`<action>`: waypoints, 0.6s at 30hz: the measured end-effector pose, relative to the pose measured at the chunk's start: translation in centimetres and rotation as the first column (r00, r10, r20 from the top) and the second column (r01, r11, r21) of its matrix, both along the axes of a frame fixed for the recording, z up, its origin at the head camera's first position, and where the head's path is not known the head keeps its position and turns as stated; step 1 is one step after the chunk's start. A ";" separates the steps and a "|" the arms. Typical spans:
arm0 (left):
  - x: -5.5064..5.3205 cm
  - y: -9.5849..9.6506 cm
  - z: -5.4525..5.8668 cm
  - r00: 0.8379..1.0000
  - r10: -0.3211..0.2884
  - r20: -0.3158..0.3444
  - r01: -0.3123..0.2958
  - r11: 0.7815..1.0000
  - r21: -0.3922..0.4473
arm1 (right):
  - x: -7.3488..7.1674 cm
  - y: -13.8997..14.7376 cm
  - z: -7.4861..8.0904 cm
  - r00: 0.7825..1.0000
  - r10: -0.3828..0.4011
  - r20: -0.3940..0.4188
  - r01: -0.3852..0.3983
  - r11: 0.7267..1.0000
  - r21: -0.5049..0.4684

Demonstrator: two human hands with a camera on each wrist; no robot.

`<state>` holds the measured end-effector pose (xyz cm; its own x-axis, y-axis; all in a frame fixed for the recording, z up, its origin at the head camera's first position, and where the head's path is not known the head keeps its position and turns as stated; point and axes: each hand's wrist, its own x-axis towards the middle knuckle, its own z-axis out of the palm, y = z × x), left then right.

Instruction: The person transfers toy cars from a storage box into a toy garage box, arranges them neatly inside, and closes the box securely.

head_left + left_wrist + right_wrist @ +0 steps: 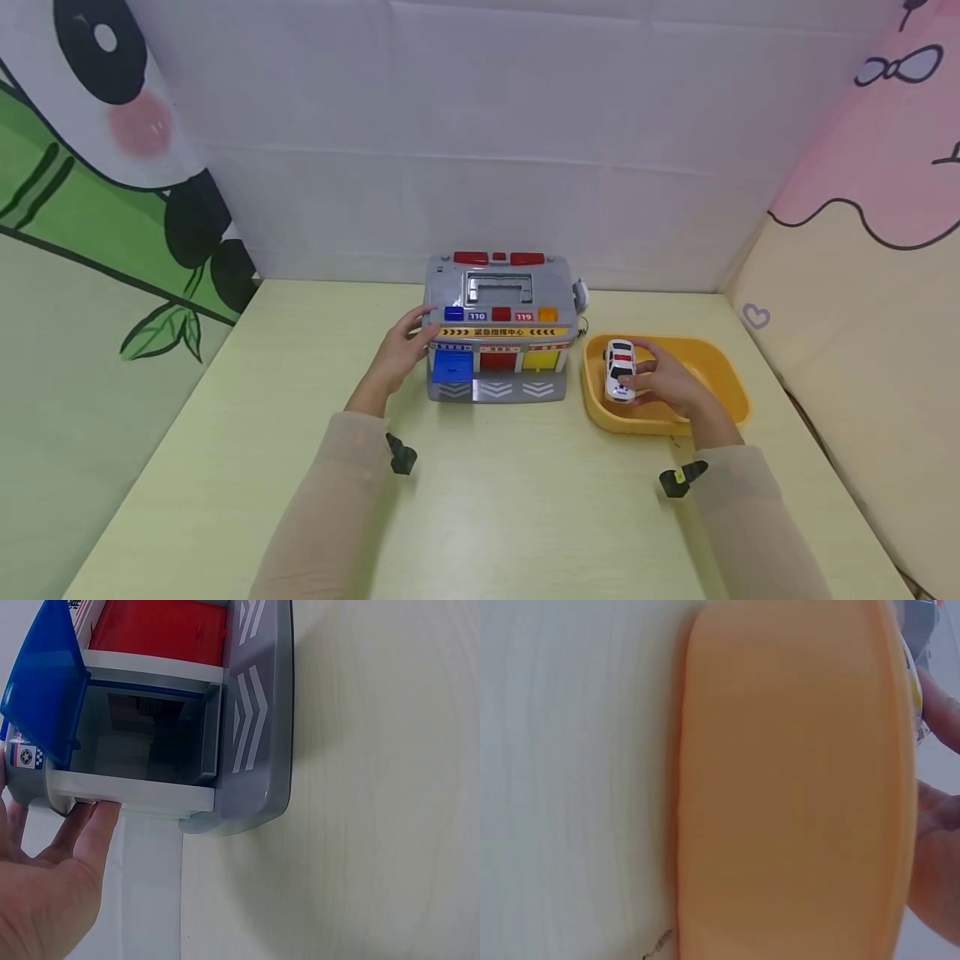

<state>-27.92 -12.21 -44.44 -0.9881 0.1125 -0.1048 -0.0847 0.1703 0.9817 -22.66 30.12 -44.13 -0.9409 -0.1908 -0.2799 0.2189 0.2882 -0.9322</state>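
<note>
A grey toy emergency station [498, 292] stands at the middle of the table, with a row of blue, red and yellow garage doors. Its blue door [49, 682] is swung up, and the bay behind it shows no car. My left hand [401, 350] touches the station's left side near the front corner, fingers resting on the wall. At the right, my right hand [671, 385] pinches a white toy car [619, 367] with red and black markings, over the left part of a yellow tray [712, 367]. In the right wrist view the tray wall hides most of the car.
The red door [498, 361] and yellow door [540, 360] are down. A grey handset-like part [581, 296] with a coiled cord hangs on the station's right side. A white backdrop [510, 167] rises behind the table, with cartoon-printed panels at both sides.
</note>
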 end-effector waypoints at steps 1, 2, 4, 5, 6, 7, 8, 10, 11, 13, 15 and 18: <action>0.0 0.0 0.0 1.000 0.002 0.003 -0.002 1.000 0.001 | 0.1 0.0 0.1 1.000 0.001 -0.002 -0.001 1.000 -0.001; 0.0 0.0 0.0 1.000 0.005 0.005 -0.005 1.000 0.000 | 0.1 0.0 0.2 1.000 0.003 -0.005 -0.003 1.000 -0.001; -0.1 0.0 0.0 1.000 0.006 0.006 -0.006 1.000 -0.002 | 0.2 -0.1 0.4 1.000 0.009 -0.016 -0.009 1.000 -0.002; -0.1 0.0 0.0 1.000 0.006 0.006 -0.006 1.000 -0.004 | 0.3 -0.1 0.5 1.000 0.012 -0.020 -0.012 1.000 -0.003; -0.1 0.0 0.0 1.000 0.006 0.004 -0.006 1.000 -0.005 | 0.4 -0.2 0.7 1.000 0.014 -0.026 -0.014 1.000 -0.003; -0.2 0.0 -0.1 1.000 0.007 0.004 -0.007 1.000 -0.005 | 0.4 -0.3 0.8 0.999 0.017 -0.030 -0.018 1.000 -0.004; -0.2 0.0 -0.1 1.000 0.007 0.004 -0.007 1.000 -0.008 | 0.5 -0.4 0.9 0.999 0.018 -0.033 -0.019 1.000 -0.006; -0.2 0.0 -0.2 1.000 0.008 0.003 -0.008 1.000 -0.010 | 0.6 -0.6 1.2 0.999 0.018 -0.037 -0.018 1.000 -0.008; -0.3 0.0 -0.2 1.000 0.008 0.004 -0.008 1.000 -0.011 | 0.7 -0.8 1.4 0.999 0.018 -0.037 -0.019 1.000 -0.011; -0.2 0.1 -0.2 1.000 0.009 0.004 -0.009 1.000 -0.014 | 0.8 -1.0 1.7 0.999 0.020 -0.037 -0.021 1.000 -0.012; -0.2 0.1 -0.2 1.000 0.007 0.004 -0.007 1.000 -0.012 | 1.0 -1.3 1.8 0.999 0.023 -0.036 -0.024 1.000 -0.010; -0.2 0.1 -0.2 1.000 0.004 0.001 -0.004 1.000 -0.009 | 1.3 -1.6 1.9 0.999 0.031 -0.038 -0.031 1.000 0.000</action>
